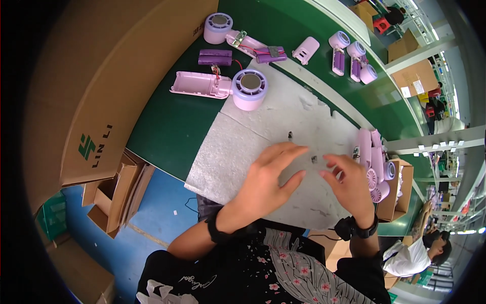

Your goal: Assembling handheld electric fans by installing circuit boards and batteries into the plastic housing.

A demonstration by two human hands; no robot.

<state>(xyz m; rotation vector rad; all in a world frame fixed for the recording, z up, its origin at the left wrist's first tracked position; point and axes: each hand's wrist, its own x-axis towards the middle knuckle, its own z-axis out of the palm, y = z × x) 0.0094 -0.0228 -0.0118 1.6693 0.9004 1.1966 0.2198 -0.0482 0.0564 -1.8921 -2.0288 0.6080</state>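
Observation:
My left hand (271,177) is open over a white foam sheet (223,152), thumb apart from the fingers and nothing between them. Facing it, my right hand (349,182) is also open, its fingers bent and empty. Small dark marks or holes show in the foam between and beyond the hands. At the sheet's far left edge lies an opened pink handheld fan (249,88), its hollow handle shell (200,84) pointing left. A purple battery pack (215,57) sits behind that shell, with red wire near it.
Farther back lie a second opened fan (218,28) and a loose pink cover (306,50). Several fans (339,53) rest on the ledge beyond. Pink fan parts (374,162) are piled right of my right hand, beside a cardboard box (400,192). A large carton (111,91) stands left.

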